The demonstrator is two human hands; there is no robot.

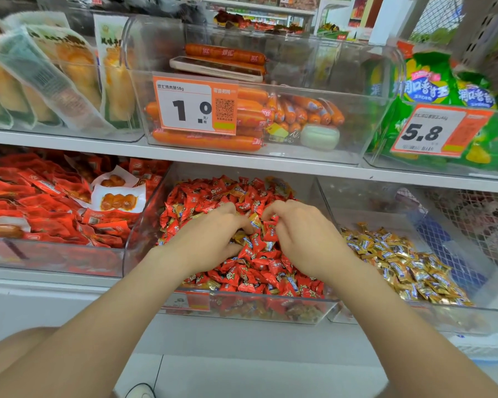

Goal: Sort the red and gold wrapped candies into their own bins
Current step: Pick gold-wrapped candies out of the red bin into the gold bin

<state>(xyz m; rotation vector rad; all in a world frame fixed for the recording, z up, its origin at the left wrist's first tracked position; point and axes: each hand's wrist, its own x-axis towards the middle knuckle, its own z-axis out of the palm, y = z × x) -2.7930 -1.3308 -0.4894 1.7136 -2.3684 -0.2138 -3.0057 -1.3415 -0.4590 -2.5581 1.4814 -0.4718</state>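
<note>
The person's left hand (210,239) and right hand (302,239) are both sunk knuckles-up in the middle bin (144,222), where the red candies (250,268) are heaped with a scattering of gold ones among them. The sorted gold candies (408,265) lie in the right bin (368,214) just beside it. On each hand the fingers curl down into the pile and the tips are buried, so whether either hand is pinching a wrapper cannot be told from here. One stray gold candy (255,221) shows in the gap between the two sets of fingertips, and it seems the likely target of this step. To do the step well, the person would do best to part the red wrappers with the left hand and let the right take only the gold piece by its body. The right hand suits this because it is nearer the right bin. A pinch with thumb and forefinger is probably safer than a scoop, since the wrappers look slick and a scoop could drag red ones along. More gold pieces show near the back and along the front edge of the heap, so working the pile in one direction should beat random digging — and raking gently should keep candies from spilling over the low front wall.
</note>
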